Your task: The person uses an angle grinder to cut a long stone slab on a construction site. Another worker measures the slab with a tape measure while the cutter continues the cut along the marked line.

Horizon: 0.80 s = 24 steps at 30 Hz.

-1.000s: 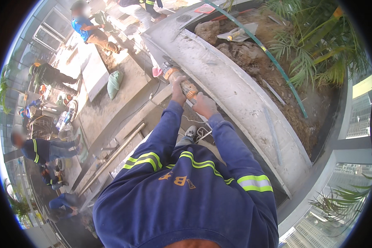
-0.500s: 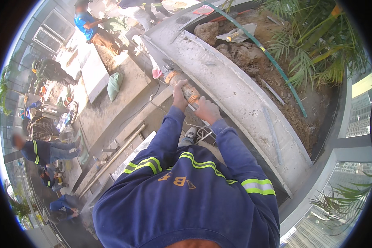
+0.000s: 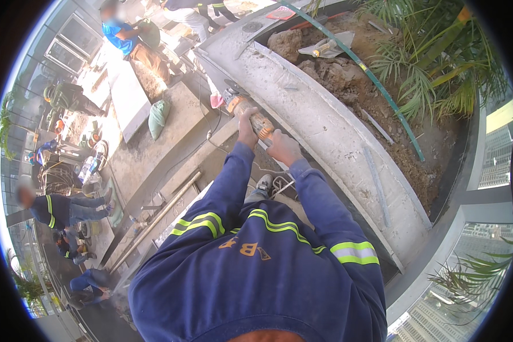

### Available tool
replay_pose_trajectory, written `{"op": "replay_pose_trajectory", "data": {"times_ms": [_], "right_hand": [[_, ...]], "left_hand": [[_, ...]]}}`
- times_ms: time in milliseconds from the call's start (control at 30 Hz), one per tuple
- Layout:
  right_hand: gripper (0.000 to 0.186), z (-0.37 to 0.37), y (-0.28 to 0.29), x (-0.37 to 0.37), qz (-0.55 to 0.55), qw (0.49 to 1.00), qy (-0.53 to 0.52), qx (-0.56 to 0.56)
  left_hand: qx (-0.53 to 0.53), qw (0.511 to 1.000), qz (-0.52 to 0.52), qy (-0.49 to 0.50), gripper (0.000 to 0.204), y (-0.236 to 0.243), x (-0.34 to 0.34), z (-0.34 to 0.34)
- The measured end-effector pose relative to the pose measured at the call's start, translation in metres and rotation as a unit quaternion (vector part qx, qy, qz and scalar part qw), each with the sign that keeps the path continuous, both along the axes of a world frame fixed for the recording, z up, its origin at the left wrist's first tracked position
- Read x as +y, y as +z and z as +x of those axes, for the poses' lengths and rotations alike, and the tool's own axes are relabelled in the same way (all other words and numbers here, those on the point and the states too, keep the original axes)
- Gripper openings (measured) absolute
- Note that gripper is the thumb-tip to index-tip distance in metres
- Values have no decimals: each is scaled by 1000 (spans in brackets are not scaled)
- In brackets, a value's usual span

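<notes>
An orange and grey angle grinder (image 3: 260, 125) is held between both my hands, pointing up and left. My left hand (image 3: 247, 129) wraps round its body near the head. My right hand (image 3: 284, 149) grips the rear end, lower and to the right. The grinder's disc (image 3: 237, 89) lies at the inner edge of the curved concrete ledge (image 3: 325, 119); whether it touches the concrete I cannot tell. A pale cord (image 3: 262, 168) trails below my hands, near my shoe (image 3: 264, 183).
Beyond the ledge lies a planter bed of soil (image 3: 347, 85) with a trowel (image 3: 325, 48), a long green strip (image 3: 376, 82) and palm fronds (image 3: 433, 62). A green sack (image 3: 158, 118) rests on a slab to the left. Several people work at the left and far side.
My hands and the grinder stay in nearly the same place, with only a slight shift. At the far left, the person in the blue shirt has moved their arms.
</notes>
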State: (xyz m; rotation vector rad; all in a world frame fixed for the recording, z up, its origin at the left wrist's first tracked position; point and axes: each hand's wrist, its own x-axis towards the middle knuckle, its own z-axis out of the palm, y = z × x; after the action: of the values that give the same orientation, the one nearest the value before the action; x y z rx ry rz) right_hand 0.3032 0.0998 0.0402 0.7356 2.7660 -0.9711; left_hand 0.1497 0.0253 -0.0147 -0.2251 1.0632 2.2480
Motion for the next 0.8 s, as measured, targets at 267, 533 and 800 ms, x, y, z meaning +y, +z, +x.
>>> {"op": "replay_pose_trajectory", "data": {"times_ms": [267, 533, 800], "right_hand": [[40, 5, 0, 1, -4, 1000, 1, 5], [40, 21, 10, -4, 8, 1000, -7, 4], [35, 23, 6, -5, 8, 1000, -8, 19]], "left_hand": [[-22, 1000, -7, 7, 25, 6, 2, 5], [-34, 999, -12, 16, 26, 6, -2, 16], [-10, 1000, 1, 14, 26, 10, -2, 22]]}}
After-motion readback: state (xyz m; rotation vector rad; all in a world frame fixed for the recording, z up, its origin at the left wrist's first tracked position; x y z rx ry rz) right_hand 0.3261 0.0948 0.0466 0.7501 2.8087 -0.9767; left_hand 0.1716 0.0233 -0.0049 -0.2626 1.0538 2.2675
